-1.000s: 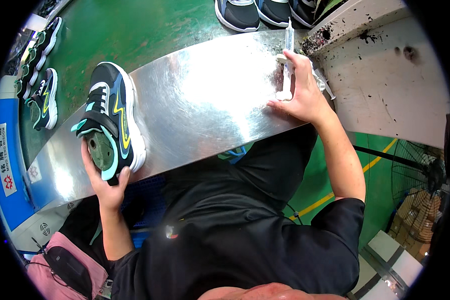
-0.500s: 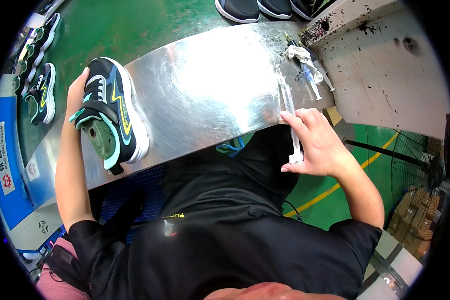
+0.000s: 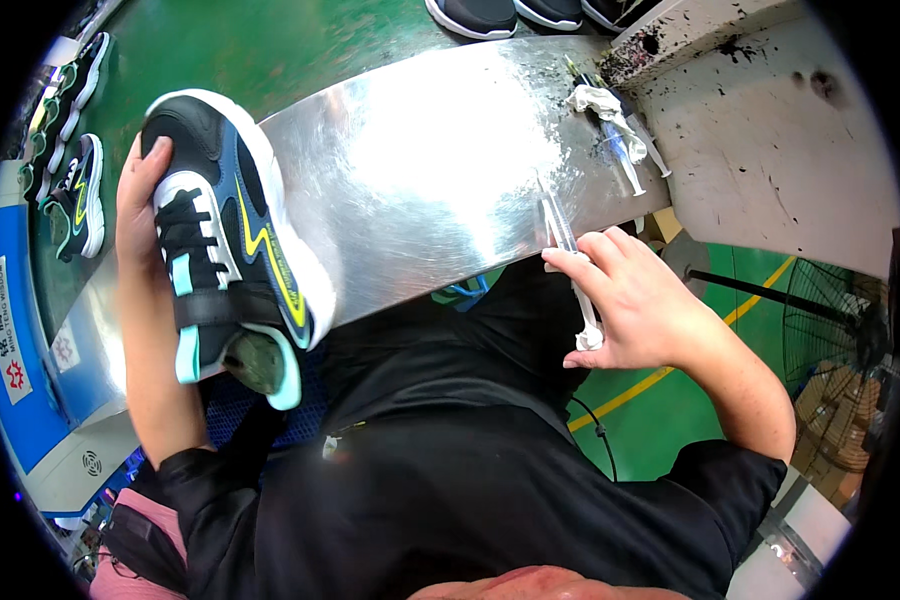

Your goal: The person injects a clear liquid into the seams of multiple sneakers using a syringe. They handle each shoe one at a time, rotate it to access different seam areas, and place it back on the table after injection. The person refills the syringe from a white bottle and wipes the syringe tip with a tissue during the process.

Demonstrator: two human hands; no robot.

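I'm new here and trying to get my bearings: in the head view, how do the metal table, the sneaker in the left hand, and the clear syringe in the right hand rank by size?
1. Metal table
2. Sneaker
3. Syringe, thin and partly hidden by the right hand

Single view from a head-worn fisheye camera, looking steeply down over the wearer's chest at close range. The metal desk [image 3: 420, 180] arcs across the upper half, its straight edges bent by the lens; both forearms enter from the lower edge. Green floor [image 3: 270, 50] lies beyond the desk. A dark circular vignette frames the field.
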